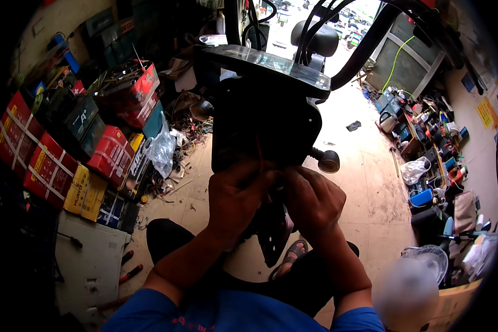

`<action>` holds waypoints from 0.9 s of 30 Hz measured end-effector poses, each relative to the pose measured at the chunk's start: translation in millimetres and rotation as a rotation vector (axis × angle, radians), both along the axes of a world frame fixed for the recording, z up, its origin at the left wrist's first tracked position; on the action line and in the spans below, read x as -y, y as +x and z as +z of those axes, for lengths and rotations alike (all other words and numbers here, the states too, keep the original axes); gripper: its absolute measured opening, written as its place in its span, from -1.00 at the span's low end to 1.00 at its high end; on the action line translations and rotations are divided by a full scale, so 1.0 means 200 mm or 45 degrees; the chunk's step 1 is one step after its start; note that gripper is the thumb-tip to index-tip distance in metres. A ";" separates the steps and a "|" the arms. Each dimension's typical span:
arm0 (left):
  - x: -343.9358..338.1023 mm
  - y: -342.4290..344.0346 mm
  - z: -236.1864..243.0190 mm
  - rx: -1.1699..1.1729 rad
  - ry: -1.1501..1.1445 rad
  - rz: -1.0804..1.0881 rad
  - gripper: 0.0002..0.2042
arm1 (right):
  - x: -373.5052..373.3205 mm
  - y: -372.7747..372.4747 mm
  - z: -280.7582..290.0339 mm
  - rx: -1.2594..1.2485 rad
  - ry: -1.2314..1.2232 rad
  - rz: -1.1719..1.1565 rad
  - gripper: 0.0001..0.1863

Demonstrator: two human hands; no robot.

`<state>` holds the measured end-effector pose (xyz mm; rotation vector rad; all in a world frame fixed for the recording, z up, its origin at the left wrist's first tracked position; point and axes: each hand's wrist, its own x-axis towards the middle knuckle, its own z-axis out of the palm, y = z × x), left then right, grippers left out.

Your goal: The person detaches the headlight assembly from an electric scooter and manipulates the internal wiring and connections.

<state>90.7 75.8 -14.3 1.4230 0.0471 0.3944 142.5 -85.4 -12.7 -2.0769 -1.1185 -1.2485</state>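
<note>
In front of me stands the black body of a vehicle (235, 122), with a shiny flat top panel (276, 65). A round lamp (329, 161) sticks out at its right and another lamp (201, 110) at its left. My left hand (237, 193) is closed at the body's lower edge, its fingertips round a thin red wire (260, 149) that hangs down from the dark body. Close beside it, my right hand (315, 200) is also closed, fingers bent inward; shadow hides what it pinches. Below the hands hangs a dark fender-like plate (272, 235) with small holes.
Red boxes (113, 152) and a yellow box (86, 191) are stacked at the left, by a clear plastic bag (161, 148). Shelves crowded with tools and bottles (426, 138) line the right. A fan (426, 263) stands at lower right. Black cables (321, 22) hang above.
</note>
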 end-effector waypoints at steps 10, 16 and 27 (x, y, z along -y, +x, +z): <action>0.00 0.01 -0.02 0.003 -0.022 0.015 -0.83 | 0.04 -0.04 0.02 -1.686 0.662 0.328 -0.84; -0.02 0.00 -0.04 -0.050 -0.057 -0.047 -0.82 | 0.01 -0.01 -0.01 -0.299 0.106 0.000 -0.74; -0.01 0.00 -0.02 0.007 -0.028 0.006 -0.84 | -0.03 -0.06 0.05 -1.512 0.546 0.213 -0.83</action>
